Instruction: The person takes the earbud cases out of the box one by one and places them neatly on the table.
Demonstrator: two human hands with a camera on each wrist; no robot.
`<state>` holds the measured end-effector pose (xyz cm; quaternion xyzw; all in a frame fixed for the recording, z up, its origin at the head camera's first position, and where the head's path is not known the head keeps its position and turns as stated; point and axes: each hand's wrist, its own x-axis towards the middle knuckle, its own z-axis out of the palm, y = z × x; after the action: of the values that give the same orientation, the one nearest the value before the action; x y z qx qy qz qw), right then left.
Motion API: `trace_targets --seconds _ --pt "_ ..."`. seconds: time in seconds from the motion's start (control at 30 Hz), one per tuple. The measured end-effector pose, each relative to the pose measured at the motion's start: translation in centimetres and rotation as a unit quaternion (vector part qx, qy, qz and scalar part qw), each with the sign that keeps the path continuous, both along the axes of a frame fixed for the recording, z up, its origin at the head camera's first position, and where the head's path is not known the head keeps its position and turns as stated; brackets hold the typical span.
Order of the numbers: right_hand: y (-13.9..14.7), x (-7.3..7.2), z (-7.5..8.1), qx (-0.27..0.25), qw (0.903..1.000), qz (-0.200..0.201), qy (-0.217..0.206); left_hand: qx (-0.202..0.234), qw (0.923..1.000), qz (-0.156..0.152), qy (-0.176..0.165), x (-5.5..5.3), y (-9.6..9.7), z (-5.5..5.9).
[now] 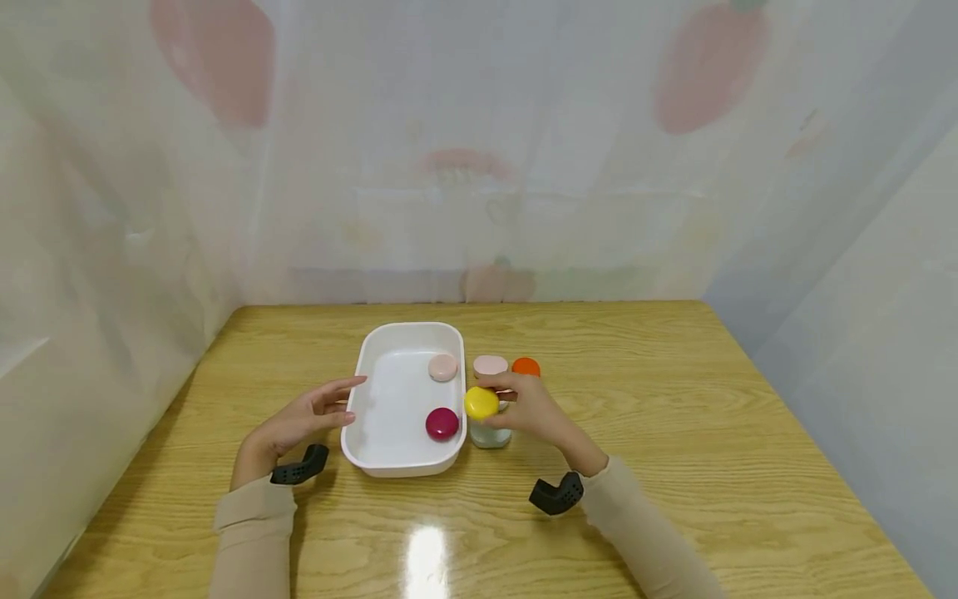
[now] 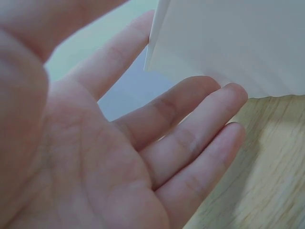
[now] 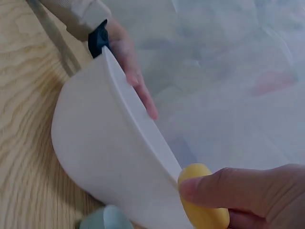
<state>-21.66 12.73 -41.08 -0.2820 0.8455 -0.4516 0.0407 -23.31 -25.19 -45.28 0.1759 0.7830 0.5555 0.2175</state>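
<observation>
A white plastic tub (image 1: 397, 466) with rounded corners stands on the table. Inside it lie a pale pink disc (image 1: 442, 367) and a glossy dark red disc (image 1: 442, 424), both toward the right wall. My right hand (image 1: 527, 409) pinches a smooth, rounded yellow disc (image 1: 481, 403) between thumb and fingers, right at the tub's right rim. In the right wrist view the yellow disc (image 3: 202, 195) overlaps that rim. At the opposite side my left hand (image 1: 310, 416) has its fingers extended, fingertips over the left rim; the left wrist view shows the fingers against the tub wall (image 2: 228, 47).
Right of the tub are a pale pink piece (image 1: 490, 365), an orange disc (image 1: 526, 367) and a pale green piece (image 1: 491, 437), partly behind my right hand. The wooden table (image 1: 636, 499) meets a patterned curtain (image 1: 584, 208) at its back edge.
</observation>
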Motion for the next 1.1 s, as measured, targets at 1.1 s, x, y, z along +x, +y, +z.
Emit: trace_targets --seconds 1.1 --pt "6.5 -3.9 -3.2 0.119 0.9887 -0.068 -0.061 -0.006 0.9999 -0.011 0.005 -0.5 0.2 0.0"
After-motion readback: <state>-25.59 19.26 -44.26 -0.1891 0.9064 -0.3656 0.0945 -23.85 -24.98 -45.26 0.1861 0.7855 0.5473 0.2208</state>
